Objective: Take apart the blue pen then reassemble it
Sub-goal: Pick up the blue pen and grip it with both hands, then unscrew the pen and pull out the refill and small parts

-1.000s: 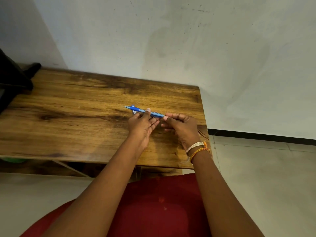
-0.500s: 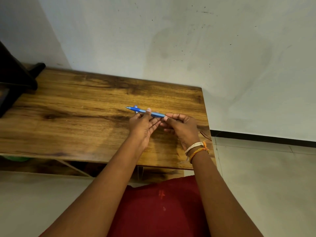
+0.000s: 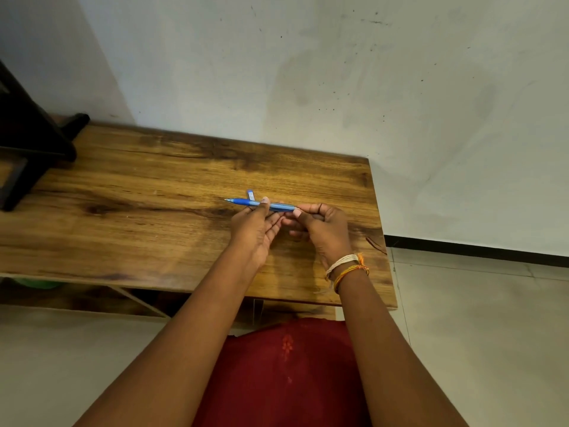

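Above the table (image 3: 154, 229) near its right edge, the left hand (image 3: 255, 229) pinches the middle of the blue pen (image 3: 261, 204) while the right hand (image 3: 323, 226) grips its back end, a pen cap (image 3: 251, 195) lying just behind

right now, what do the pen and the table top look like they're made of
The blue pen looks like glossy plastic: saturated blue, the part near the right hand seems translucent. The table top looks like wood or a wood-print laminate: brown grain streaks and a dark knot, slight sheen; which of the two can't be told.
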